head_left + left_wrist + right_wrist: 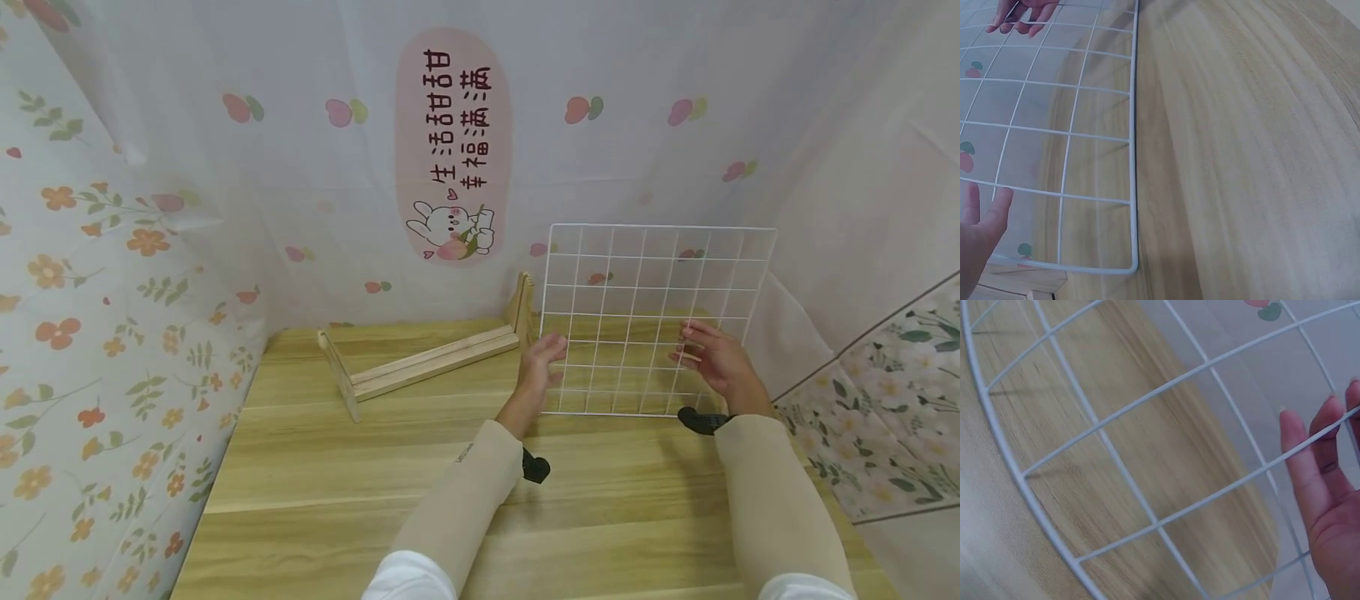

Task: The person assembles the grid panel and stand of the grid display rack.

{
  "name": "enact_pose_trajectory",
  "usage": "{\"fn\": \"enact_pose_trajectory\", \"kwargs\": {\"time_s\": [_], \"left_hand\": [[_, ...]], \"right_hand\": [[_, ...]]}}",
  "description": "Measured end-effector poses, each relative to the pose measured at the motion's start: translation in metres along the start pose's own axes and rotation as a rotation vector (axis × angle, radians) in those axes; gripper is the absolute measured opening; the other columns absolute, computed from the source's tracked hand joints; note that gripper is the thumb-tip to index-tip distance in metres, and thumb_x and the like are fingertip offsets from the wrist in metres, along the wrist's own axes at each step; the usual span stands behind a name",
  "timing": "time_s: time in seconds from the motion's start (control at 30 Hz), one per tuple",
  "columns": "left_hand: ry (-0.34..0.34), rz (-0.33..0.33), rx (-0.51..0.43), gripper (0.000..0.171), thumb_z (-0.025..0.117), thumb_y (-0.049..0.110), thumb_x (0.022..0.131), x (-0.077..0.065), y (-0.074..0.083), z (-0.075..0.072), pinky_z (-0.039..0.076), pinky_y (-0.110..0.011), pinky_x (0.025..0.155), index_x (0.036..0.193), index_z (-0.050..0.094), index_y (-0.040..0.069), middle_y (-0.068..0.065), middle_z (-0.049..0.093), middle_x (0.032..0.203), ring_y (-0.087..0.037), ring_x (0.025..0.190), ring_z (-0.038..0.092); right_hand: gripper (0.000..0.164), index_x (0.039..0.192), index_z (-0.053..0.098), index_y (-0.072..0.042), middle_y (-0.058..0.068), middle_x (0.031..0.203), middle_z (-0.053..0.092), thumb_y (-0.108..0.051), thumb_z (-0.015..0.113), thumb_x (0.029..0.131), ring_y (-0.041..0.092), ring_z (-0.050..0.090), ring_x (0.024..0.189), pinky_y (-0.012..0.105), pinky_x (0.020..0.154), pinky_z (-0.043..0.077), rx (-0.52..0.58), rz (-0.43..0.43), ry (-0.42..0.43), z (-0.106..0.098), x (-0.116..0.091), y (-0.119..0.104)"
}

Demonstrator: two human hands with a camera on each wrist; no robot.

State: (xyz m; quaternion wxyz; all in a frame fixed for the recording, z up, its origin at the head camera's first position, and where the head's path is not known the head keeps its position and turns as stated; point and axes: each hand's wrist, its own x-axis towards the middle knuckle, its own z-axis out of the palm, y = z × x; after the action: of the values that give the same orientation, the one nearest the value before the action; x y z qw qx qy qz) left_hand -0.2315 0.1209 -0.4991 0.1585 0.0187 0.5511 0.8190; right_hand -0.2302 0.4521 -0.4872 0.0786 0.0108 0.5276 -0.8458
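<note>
white wire grid panel (652,321) stands upright at the tabletop's (315,492) 1 o'clock corner; right hand (716,360) pinches its wires, left hand (542,360) spread beside its left edge. thin bottom edge: the panel could tip or slide.

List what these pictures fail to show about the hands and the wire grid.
- Right wrist view: right hand cut off by the frame edge, so its hold on the white wire grid is unclear.
- Left wrist view: left hand mostly outside the frame.
- Head view: wooden rack, far end partly behind the grid.
</note>
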Motion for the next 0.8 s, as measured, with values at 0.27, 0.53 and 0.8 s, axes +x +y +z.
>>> {"fn": "enact_pose_trajectory", "kwargs": {"time_s": [0.27, 0.53, 0.8], "left_hand": [[0.0, 0.039, 0.041, 0.055, 0.056, 0.036, 0.092, 0.0, 0.007, -0.001, 0.033, -0.06, 0.108, 0.138, 0.052, 0.007, -0.008, 0.061, 0.13, -0.033, 0.126, 0.049], [0.001, 0.055, 0.043, 0.053, 0.054, 0.034, 0.094, 0.0, 0.012, -0.004, 0.029, -0.059, 0.111, 0.138, 0.05, 0.005, -0.014, 0.057, 0.136, -0.038, 0.132, 0.042], [-0.002, 0.069, 0.056, 0.054, 0.053, 0.036, 0.094, -0.001, 0.016, -0.004, 0.031, -0.057, 0.11, 0.138, 0.05, 0.005, -0.013, 0.057, 0.136, -0.035, 0.132, 0.044]], "right_hand": [[0.037, 0.102, 0.07, 0.001, 0.012, 0.086, 0.07, 0.009, 0.034, 0.101, 0.025, 0.069, 0.079, 0.044, 0.083, 0.057, 0.126, -0.118, -0.053, 0.004, 0.002, 0.001], [0.042, 0.103, 0.069, 0.003, 0.012, 0.092, 0.071, 0.011, 0.027, 0.101, 0.025, 0.069, 0.083, 0.041, 0.085, 0.056, 0.142, -0.187, -0.121, 0.009, 0.005, 0.004], [0.037, 0.101, 0.068, 0.006, 0.014, 0.09, 0.071, 0.012, 0.032, 0.1, 0.028, 0.07, 0.081, 0.042, 0.084, 0.057, 0.175, -0.181, -0.067, 0.015, 0.004, 0.002]]}}
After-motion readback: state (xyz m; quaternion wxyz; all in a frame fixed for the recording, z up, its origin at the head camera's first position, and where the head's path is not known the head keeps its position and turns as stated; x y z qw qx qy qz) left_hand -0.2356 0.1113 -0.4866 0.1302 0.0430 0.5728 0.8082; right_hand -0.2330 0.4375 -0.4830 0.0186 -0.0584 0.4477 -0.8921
